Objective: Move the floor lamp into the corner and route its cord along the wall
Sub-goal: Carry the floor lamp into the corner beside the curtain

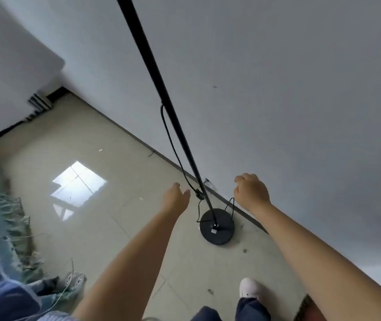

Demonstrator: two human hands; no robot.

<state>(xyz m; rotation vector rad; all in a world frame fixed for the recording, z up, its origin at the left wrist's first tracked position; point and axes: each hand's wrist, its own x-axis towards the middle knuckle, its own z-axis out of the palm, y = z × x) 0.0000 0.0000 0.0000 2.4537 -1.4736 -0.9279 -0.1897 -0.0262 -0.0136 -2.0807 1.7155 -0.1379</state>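
Note:
A black floor lamp stands on the tiled floor beside the wall, its thin pole point(159, 89) running up out of the top of the view and its round base point(218, 231) flat on the tiles. A black cord point(173, 144) hangs from the pole, passes an inline switch point(200, 194) and loops by the base. My left hand point(175, 198) is stretched out just left of the pole, fingers apart, holding nothing. My right hand point(250, 189) hovers right of the pole near the wall, fingers loosely curled and empty. Neither hand touches the lamp.
A grey wall point(277, 89) meets the floor along a dark baseboard point(138, 144). A blue-green fringed blanket point(4, 228) and bedding lie at the left. A white cabinet or furniture edge point(11, 66) sits at the far left corner. My white shoe point(249, 288) is below.

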